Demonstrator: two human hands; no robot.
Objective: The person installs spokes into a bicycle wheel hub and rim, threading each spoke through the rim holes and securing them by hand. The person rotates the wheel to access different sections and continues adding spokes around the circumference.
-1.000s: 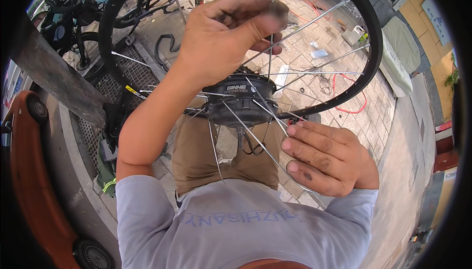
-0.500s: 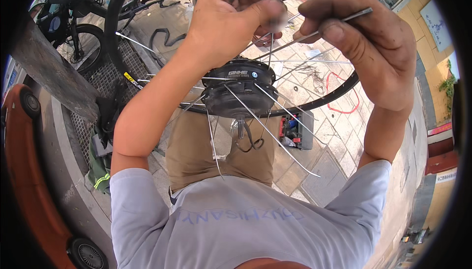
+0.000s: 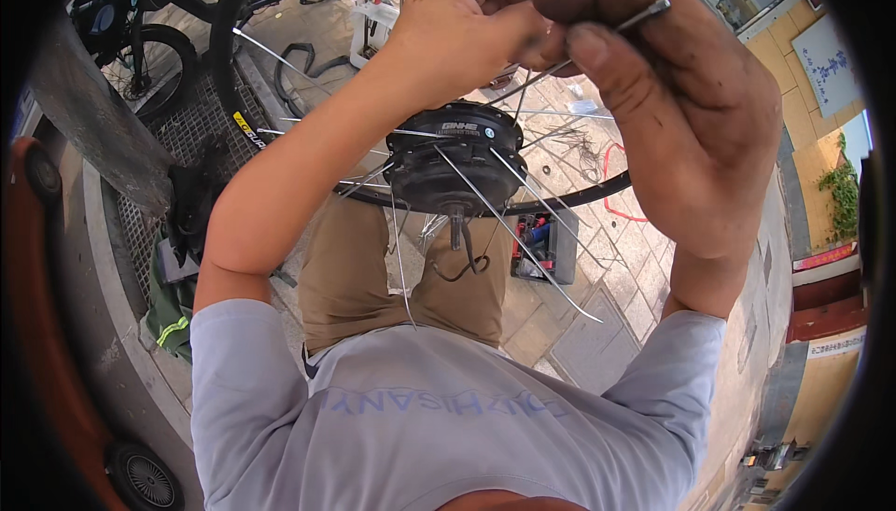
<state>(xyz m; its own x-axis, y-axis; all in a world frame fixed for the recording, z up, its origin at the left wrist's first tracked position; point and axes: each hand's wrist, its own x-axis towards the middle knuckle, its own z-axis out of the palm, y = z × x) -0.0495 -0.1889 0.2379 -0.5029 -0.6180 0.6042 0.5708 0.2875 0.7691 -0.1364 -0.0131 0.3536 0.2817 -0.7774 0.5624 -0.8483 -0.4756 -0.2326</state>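
Note:
A black hub motor (image 3: 451,175) hangs before my lap, with silver spokes fanning out from its flanges. Around it curves the black wheel rim (image 3: 223,63); some spokes stick out loose toward me. My right hand (image 3: 705,138), fingertips dark with grime, pinches a thin metal spoke (image 3: 646,15) between thumb and forefinger. The spoke slants from the hub side up past the knuckles. My left hand (image 3: 457,30) is closed beside it, its fingertips meeting those of the right. What the left fingers hold is hidden behind them.
An open grey toolbox (image 3: 557,259) with red tools sits on the paving beyond my right leg. Loose dark spokes (image 3: 581,154) and a red cord (image 3: 611,198) lie near it. A white container (image 3: 362,35), a tree trunk (image 3: 112,128) and parked bicycles (image 3: 140,63) stand to the left.
My right hand has moved left with the spoke, closing the gap to my left hand. The left hand has shifted slightly right, and the fingertips now meet.

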